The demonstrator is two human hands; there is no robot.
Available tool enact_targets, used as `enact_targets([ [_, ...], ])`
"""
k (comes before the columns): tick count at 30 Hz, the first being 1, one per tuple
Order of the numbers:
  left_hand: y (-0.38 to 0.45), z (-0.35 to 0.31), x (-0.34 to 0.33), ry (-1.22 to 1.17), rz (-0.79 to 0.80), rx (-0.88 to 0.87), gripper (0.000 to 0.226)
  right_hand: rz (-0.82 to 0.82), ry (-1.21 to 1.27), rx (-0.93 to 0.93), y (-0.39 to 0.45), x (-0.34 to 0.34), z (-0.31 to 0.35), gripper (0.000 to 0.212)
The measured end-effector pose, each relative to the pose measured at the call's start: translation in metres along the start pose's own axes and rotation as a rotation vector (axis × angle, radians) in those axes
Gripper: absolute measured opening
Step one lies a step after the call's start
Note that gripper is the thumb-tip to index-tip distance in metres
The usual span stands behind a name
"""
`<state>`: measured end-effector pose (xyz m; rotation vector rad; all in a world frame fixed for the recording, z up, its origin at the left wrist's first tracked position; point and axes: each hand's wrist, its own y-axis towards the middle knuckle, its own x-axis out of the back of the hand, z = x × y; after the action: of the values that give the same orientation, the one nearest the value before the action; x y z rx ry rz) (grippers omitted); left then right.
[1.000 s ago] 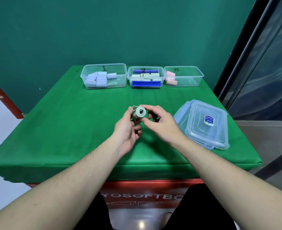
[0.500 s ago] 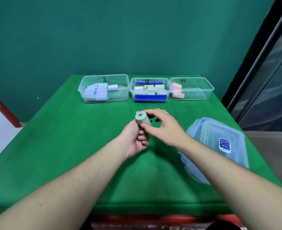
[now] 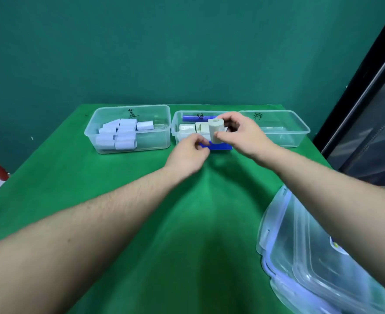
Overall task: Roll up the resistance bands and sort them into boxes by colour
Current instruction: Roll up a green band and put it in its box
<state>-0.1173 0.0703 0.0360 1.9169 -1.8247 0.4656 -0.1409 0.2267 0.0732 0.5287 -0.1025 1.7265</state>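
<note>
Rolled band [image 3: 216, 130] pinched upright by right hand [image 3: 245, 137] (over middle box [image 3: 175, 123]).

Green-clothed table [image 3: 96, 200] bears three clear boxes [image 3: 128, 129] and stacked lids [image 3: 304, 257].

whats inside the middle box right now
The middle box holds pale green rolls and a blue strip along the back. Both hands and the held roll cover its right part, so the full contents can't be seen.
</note>
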Motion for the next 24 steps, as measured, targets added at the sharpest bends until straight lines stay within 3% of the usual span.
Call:
enact_targets([
  [4,0.039,0.009,0.004,0.424,-0.034,-0.278,0.029,0.013,-0.043,-0.010,0.045,0.013,-0.009,0.030],
  [7,0.061,0.009,0.001,0.564,-0.031,-0.402,0.037,0.066,-0.145,-0.056,0.073,0.020,-0.020,0.032],
  [13,0.092,0.008,-0.010,0.673,0.117,-0.357,0.042,0.238,-0.424,-0.138,0.104,0.029,-0.043,0.034],
  [18,0.100,0.017,-0.011,0.798,0.132,-0.376,0.032,0.432,-0.628,-0.239,0.122,0.039,-0.051,0.021],
  [24,0.101,0.025,-0.016,0.823,0.135,-0.379,0.027,0.531,-0.829,-0.288,0.136,0.033,-0.037,0.018],
])
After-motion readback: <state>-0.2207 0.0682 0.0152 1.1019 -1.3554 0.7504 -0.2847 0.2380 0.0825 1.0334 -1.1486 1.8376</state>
